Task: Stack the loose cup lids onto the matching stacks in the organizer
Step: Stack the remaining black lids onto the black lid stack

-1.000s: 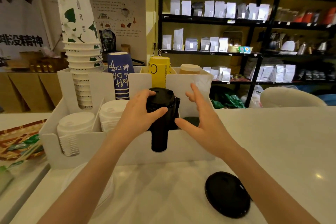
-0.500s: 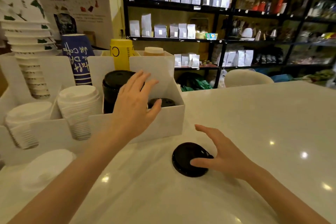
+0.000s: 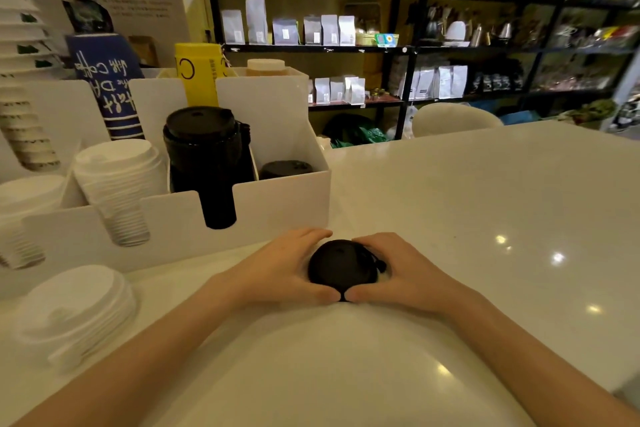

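Fingers of left hand (image 3: pixel 277 274) and right hand (image 3: pixel 401 274) curl around loose black lid (image 3: pixel 341 269), thumbs nearly touching, clamped on it, on white counter (image 3: pixel 467 218) just before white organizer (image 3: pixel 277 204). Left of lid: loose white lids (image 3: pixel 74 312). In organizer: white lid stack (image 3: pixel 117 180), blue cup (image 3: pixel 104 83) reading "Coffee", tall black lid stack (image 3: pixel 207 156), yellow cup (image 3: pixel 199 73) marked "C", short black lids (image 3: pixel 285 169).

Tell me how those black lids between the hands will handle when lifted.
The black lids look like thin plastic, so probably light. Cupped between left hand and right hand, several seem loosely nested and may slide apart if tilted.
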Available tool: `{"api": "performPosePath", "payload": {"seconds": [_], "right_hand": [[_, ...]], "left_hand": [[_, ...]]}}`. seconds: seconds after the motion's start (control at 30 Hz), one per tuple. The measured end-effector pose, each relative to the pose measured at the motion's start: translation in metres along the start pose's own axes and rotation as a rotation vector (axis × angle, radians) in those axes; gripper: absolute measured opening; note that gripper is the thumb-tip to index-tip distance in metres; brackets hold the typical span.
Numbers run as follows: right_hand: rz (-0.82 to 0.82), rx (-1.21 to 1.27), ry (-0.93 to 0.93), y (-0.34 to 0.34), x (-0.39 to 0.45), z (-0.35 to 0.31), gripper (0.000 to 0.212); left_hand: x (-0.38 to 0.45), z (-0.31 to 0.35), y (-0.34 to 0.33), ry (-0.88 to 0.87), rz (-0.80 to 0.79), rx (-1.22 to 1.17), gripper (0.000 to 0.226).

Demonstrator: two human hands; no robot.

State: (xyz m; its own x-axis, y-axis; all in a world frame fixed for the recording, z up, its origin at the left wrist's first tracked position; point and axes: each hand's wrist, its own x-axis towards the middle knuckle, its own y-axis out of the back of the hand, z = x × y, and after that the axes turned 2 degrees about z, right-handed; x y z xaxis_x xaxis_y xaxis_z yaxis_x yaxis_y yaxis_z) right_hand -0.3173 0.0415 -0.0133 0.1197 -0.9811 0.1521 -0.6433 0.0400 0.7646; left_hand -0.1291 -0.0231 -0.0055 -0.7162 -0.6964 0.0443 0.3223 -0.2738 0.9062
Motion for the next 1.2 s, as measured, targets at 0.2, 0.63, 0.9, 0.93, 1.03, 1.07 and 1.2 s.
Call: {"api": "performPosePath", "payload": {"seconds": [0.2, 0.63, 0.9, 0.93, 1.03, 1.07, 1.2], "right_hand": [[0.02, 0.077, -0.007, 0.002, -0.001, -0.003, 0.044], [0.177, 0.211, 0.118, 0.031, 0.041, -0.054, 0.067], [0.293, 0.313, 0.315, 0.037, 0.083, -0.109, 0.058], [0.316, 0.347, 0.332, 0.035, 0.089, -0.114, 0.059], [0.357, 0.441, 0.368, 0.026, 0.108, -0.125, 0.048], [0.37, 0.462, 0.376, 0.023, 0.113, -0.127, 0.047], [0.418, 0.486, 0.376, 0.008, 0.132, -0.131, 0.057]], "left_hand": [[0.0, 0.002, 0.008, -0.007, 0.045, -0.122, 0.073], [-0.01, -0.002, 0.082, -0.044, 0.364, -0.331, 0.074], [-0.03, -0.017, 0.131, -0.032, 0.604, -0.547, 0.057], [-0.032, -0.02, 0.135, -0.03, 0.63, -0.568, 0.057], [-0.035, -0.026, 0.145, -0.043, 0.701, -0.609, 0.059], [-0.035, -0.028, 0.147, -0.05, 0.721, -0.625, 0.057], [-0.033, -0.041, 0.15, -0.004, 0.783, -0.635, 0.063]]}}
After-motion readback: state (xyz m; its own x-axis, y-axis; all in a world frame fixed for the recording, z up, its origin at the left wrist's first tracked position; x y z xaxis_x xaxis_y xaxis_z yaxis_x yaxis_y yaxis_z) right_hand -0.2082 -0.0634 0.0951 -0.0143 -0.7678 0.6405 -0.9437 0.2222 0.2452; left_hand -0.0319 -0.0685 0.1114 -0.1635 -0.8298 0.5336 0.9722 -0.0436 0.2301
